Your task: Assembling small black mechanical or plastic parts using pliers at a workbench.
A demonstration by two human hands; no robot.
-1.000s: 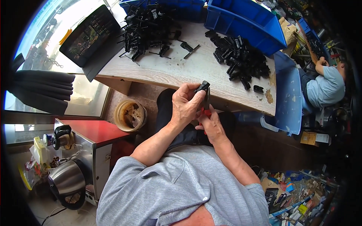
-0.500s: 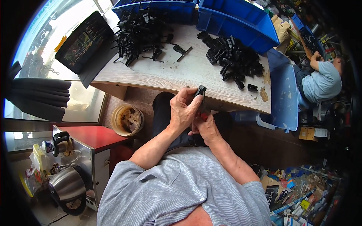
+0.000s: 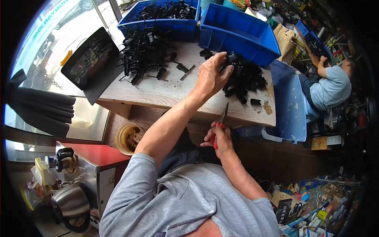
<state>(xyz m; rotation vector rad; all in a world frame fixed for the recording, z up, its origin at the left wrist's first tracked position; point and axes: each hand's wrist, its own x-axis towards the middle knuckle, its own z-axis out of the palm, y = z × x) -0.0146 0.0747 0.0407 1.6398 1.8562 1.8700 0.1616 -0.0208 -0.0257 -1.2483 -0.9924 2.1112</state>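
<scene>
My left hand (image 3: 214, 74) is stretched over the right-hand pile of small black plastic parts (image 3: 248, 79). Its thumb and fingers are spread apart, and a black part (image 3: 233, 58) lies just beyond the fingertips. Below the table's front edge, my right hand (image 3: 222, 139) is closed round the red handles of a pair of pliers (image 3: 224, 114), whose dark pointed jaws aim up toward the table. A second heap of black parts with thin rods (image 3: 142, 55) lies on the left of the table, and one single part with a crossbar (image 3: 182, 68) rests between the heaps.
Two blue bins stand at the back: the left bin (image 3: 158, 27) holds many black parts, the right bin (image 3: 241, 36) shows a bare inside. A tablet (image 3: 90, 53) leans at the left. A bucket (image 3: 125, 138) sits below; another person (image 3: 331, 87) works at the right.
My left hand has moved from beside the right hand, where it gripped a black part, out over the right-hand pile, and its fingers have opened. The pliers now show fully.
</scene>
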